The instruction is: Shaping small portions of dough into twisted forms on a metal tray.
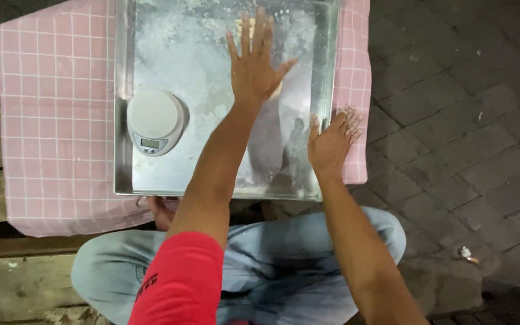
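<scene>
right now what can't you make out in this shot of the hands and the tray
- Dough: head view, mostly hidden under the left hand; shape and amount unclear.
- Metal tray: far rim cut off by the top edge.
- Kitchen scale: its display is too small to read.
- Right hand: rests on the tray's right rim; its palm hides whether it grips.
- Pink checked cloth: covers what lies beneath.

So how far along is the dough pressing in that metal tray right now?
Early, it seems. Done: the metal tray is dusted with flour and a small scale sits inside it. In hand: the left hand presses flat on a pale piece of dough, mostly hidden under the fingers, while the right hand grips the tray's right rim. Left: most of the tray floor shows no dough.
</scene>
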